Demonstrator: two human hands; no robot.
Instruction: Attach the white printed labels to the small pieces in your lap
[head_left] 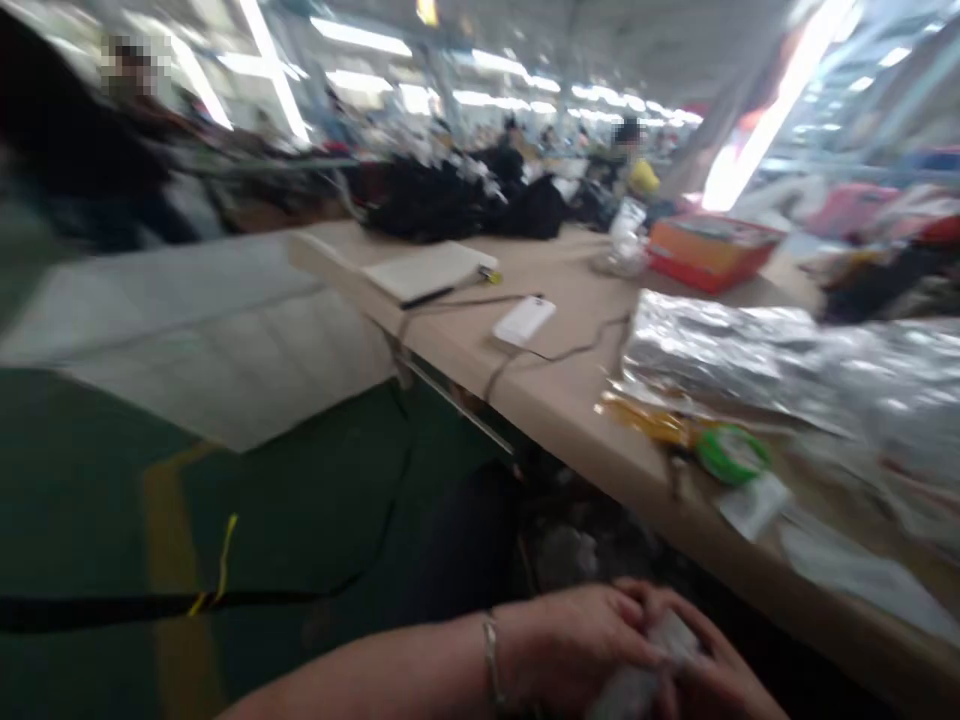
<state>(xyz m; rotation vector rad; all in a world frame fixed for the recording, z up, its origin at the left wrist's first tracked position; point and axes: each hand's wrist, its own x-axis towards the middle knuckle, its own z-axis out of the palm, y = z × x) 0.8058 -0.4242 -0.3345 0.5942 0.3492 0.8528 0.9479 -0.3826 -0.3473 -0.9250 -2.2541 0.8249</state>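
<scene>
Beside the brown worktable (574, 385), the left hand (574, 640) (a bracelet (492, 655) circled its wrist) and right hand (720, 675) gripped crumpled whitish plastic (675, 638) between their fingers.

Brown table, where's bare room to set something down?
The brown table is bare between the white pad and shiny bundle; between white block and silver sheeting, a cord crosses bare surface. Crowded: around the green roll.

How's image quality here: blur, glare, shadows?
Head view: blur softens the left hand, the right hand and the pale item they hold, too smeared to identify; head view: ceiling lights blow out white, silver foil glints; head view: deep shadow under the table hides detail.
</scene>
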